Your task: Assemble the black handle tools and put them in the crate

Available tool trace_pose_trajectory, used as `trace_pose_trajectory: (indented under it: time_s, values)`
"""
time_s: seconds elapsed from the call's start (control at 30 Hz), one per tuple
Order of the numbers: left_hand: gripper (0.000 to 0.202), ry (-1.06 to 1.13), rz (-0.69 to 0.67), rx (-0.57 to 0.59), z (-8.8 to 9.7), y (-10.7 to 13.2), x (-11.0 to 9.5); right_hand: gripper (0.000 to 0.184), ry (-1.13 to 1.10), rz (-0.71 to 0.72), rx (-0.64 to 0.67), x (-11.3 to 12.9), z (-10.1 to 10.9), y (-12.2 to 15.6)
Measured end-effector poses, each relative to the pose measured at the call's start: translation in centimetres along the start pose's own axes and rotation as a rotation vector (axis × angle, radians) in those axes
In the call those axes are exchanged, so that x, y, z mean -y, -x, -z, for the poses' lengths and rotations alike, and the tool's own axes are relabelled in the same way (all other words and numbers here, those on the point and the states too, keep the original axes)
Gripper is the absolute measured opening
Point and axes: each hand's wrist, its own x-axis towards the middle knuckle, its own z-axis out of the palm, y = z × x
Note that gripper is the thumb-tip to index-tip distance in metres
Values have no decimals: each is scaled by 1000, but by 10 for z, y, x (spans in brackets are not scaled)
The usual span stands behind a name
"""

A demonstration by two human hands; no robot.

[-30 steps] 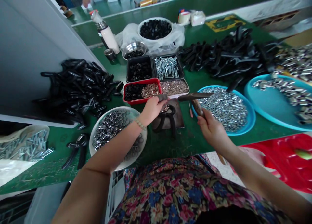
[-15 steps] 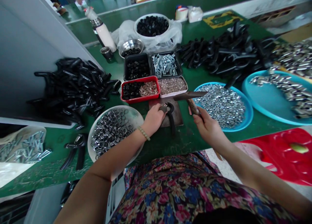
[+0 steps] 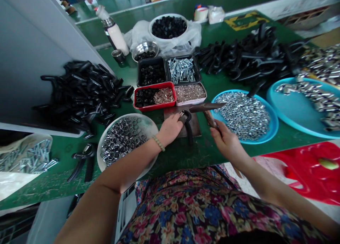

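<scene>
In the head view, clamping the left hand (image 3: 171, 129) around the black hand grip (image 3: 188, 125), pinning it on the metal plate (image 3: 196, 130) on the green surface (image 3: 202, 152); wrapping the right hand (image 3: 225, 142) tight around the hammer (image 3: 207, 107) handle, holding its head near the grip, beside the blue tray (image 3: 273, 128) of nuts.

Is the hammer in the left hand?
No, the right hand holds the hammer; the left hand holds a black hand gripper.

Assembly workshop, probably — green bench (image 3: 202, 155), trays of nuts (image 3: 243, 116), black handles (image 3: 85, 91).
</scene>
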Motion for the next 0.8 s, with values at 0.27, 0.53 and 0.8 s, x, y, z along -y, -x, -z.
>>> trace_pose_trajectory:
  time_s: [0.27,0.53,0.8]
  values:
    - [37,220,140,-101,15,37,-7,48,104,109,147,17,4,1]
    - [39,193,167,29,4,75,-21,52,246,102,305,36,12,-6]
    - [25,198,115,-7,26,62,5,49,357,176,251,16,6,-5]
